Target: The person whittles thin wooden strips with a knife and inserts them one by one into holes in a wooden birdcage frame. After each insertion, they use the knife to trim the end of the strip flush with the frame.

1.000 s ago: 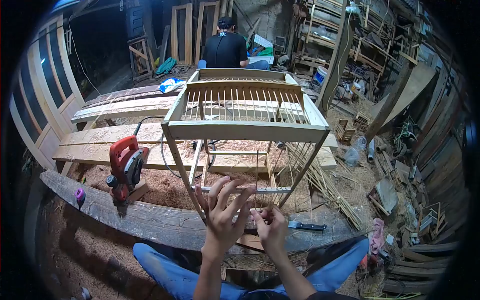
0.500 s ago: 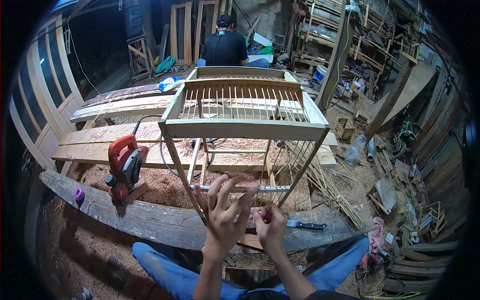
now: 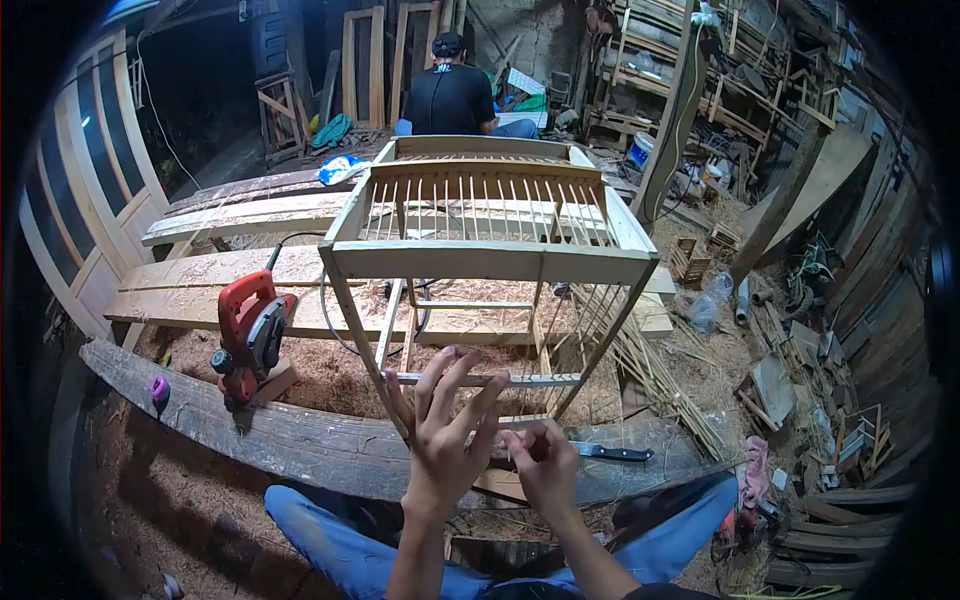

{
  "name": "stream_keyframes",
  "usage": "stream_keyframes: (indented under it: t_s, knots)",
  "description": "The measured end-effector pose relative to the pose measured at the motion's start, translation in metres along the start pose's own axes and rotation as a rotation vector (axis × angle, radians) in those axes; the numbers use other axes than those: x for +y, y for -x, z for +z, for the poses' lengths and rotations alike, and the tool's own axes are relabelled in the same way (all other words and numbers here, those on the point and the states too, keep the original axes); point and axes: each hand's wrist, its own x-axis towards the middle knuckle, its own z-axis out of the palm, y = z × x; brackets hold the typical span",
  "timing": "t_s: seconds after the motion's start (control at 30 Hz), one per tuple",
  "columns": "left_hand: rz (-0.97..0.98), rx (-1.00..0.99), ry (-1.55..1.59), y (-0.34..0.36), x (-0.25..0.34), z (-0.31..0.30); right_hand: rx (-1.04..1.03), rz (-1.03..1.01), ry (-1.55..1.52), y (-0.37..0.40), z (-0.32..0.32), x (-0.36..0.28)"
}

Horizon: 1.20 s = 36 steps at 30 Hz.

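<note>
My left hand (image 3: 445,425) is raised in front of the near side of a wooden frame (image 3: 490,262), its fingers stretched and spread. Close beside it, my right hand (image 3: 545,462) has thumb and fingers pinched together. Anything in that pinch is too small or hidden to make out. The frame stands upright, with thin rods (image 3: 480,190) set in a row inside its top. Just right of my right hand, a knife with a black handle (image 3: 622,453) lies on a worn plank (image 3: 330,450); part of its blade is behind the hand.
A red electric planer (image 3: 250,335) rests at the left, near a purple object (image 3: 158,390). Thin sticks (image 3: 665,375) lie to the right. Shavings cover the long boards (image 3: 210,268). Beyond the frame, a person in black (image 3: 450,98) sits facing away.
My right hand has turned slightly and its fingers have closed in more, staying near the left. My left hand keeps almost the same spread pose.
</note>
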Motion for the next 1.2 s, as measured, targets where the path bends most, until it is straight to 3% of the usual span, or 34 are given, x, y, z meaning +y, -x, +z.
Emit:
stream_keyframes:
  t_s: [0.1, 0.17, 0.37, 0.7, 0.97, 1.1, 1.2]
  knots:
    - [-0.005, -0.004, 0.040, 0.000, 0.001, -0.002, -0.005, -0.007, -0.116, 0.004, -0.013, -0.004]
    - [0.010, 0.012, 0.085, 0.000, 0.002, -0.002, -0.012, -0.134, -0.095, 0.004, -0.019, -0.010]
    - [-0.007, 0.027, 0.147, 0.001, 0.005, -0.003, -0.110, -0.238, 0.019, 0.012, -0.030, -0.037]
    - [0.093, -0.055, 0.275, 0.001, 0.007, -0.013, -0.125, -0.186, -0.060, 0.007, -0.025, -0.051]
    - [-0.006, 0.019, 0.359, -0.002, 0.005, -0.022, -0.239, -0.218, 0.025, 0.005, -0.031, -0.071]
    - [-0.037, 0.055, 0.408, 0.001, 0.007, -0.026, -0.153, -0.163, -0.058, 0.003, -0.025, -0.082]
    - [-0.051, 0.031, 0.405, 0.001, 0.008, -0.027, -0.177, -0.216, 0.044, 0.001, -0.027, -0.082]
